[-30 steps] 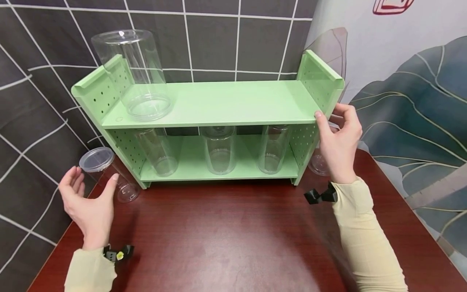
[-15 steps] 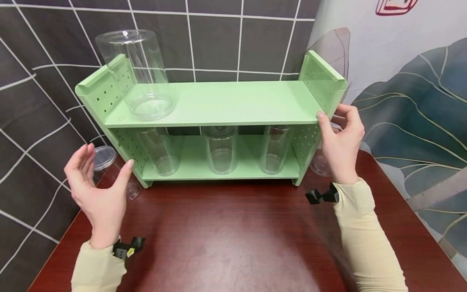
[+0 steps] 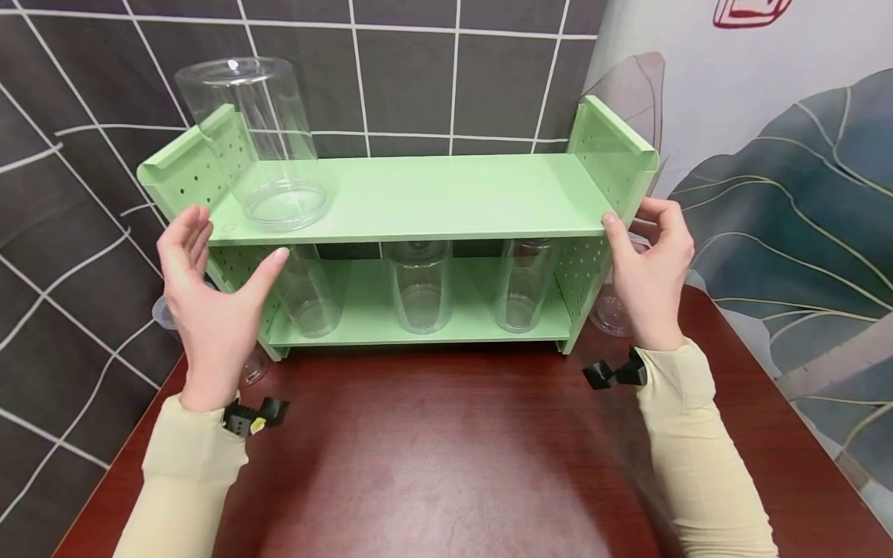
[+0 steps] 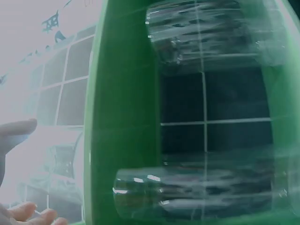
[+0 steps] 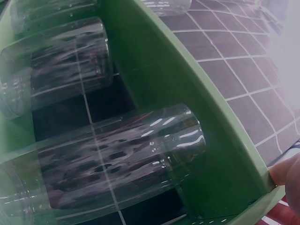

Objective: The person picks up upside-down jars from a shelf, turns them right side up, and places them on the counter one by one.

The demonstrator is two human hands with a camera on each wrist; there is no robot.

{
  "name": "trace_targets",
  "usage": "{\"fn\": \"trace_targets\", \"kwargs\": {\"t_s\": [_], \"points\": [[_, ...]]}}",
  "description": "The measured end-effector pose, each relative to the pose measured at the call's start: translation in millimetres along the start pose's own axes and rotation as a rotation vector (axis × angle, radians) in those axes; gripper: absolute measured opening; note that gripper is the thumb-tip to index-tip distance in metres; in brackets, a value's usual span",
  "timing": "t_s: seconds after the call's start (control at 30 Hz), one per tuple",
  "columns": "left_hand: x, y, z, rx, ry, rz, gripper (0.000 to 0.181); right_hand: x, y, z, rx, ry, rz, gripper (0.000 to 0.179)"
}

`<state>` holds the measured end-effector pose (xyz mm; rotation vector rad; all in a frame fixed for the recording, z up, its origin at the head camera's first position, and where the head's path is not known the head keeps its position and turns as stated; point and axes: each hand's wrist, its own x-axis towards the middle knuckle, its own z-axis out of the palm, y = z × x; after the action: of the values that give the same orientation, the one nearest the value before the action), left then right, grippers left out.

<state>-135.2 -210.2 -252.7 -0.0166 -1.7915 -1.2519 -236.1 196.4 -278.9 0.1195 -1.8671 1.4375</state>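
Note:
A light green two-tier shelf (image 3: 453, 194) stands on the table. My right hand (image 3: 652, 271) grips its right side panel, thumb at the front corner of the upper board and fingers round the outside. My left hand (image 3: 212, 325) is raised at the shelf's left side, thumb and fingers spread apart with nothing between them. A large clear jar (image 3: 275, 147) stands on the left of the upper board, just beyond that hand. Behind the left hand, a lidded clear jar (image 3: 254, 368) stands mostly hidden beside the shelf. In the left wrist view, fingers (image 4: 21, 127) show at the left edge.
Three clear jars stand on the lower tier: left (image 3: 310, 302), middle (image 3: 422, 298) and right (image 3: 522, 294). Another clear jar (image 3: 611, 314) stands outside the right panel, partly behind my right hand. A dark tiled wall (image 3: 405, 77) rises behind the shelf; the dark red table (image 3: 432, 449) extends in front.
My left hand has moved up and to the right, from beside the lidded jar to the shelf's left side, and now covers much of that jar. The right hand keeps its grip.

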Motion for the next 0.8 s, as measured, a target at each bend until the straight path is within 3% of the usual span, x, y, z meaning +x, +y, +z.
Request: {"fn": "trace_targets", "kwargs": {"t_s": [0.27,0.43,0.6,0.8], "points": [[38.8,-23.4,13.3,0.110,-0.030,-0.019,0.086,0.1,-2,-1,-0.008,0.001,-0.004,0.031],[57.8,-21.4,18.3,0.225,-0.074,-0.131,0.097,0.7,-3,-1,-0.007,-0.010,0.000,0.031],[65.3,-20.0,24.7,0.344,-0.136,-0.227,0.105,0.9,-3,-1,0.001,-0.008,0.004,0.031],[66.5,-21.5,32.0,0.403,-0.135,-0.209,0.105,0.2,-5,-3,0.000,-0.013,0.014,0.031]]}}
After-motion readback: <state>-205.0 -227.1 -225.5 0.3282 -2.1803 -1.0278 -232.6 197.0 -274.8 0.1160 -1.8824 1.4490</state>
